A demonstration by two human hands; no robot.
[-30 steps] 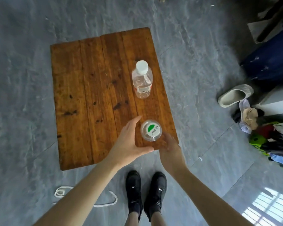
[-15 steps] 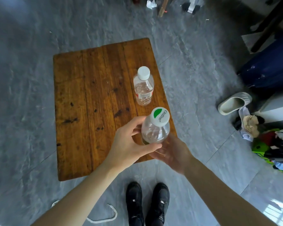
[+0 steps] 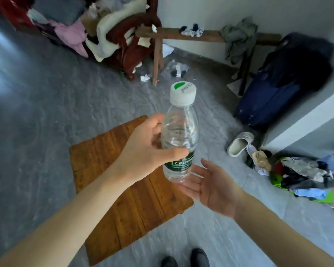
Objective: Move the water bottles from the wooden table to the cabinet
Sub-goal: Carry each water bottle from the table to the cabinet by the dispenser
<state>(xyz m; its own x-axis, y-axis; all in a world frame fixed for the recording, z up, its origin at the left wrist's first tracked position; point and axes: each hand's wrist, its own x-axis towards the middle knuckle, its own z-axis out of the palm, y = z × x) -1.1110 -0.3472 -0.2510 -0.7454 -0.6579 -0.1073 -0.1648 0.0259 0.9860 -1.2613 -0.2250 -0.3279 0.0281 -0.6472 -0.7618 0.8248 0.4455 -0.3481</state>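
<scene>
Lifted clear ribbed water bottle (image 3: 178, 135); left hand (image 3: 143, 149) grip.

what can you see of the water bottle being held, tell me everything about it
The water bottle is clear plastic with a white screw cap bearing a green mark, and a dark green label low on its body. It is upright, lifted above the wooden table. The left hand grips its middle, thumb across the front; the right hand lies open, palm up, at its base.
</scene>
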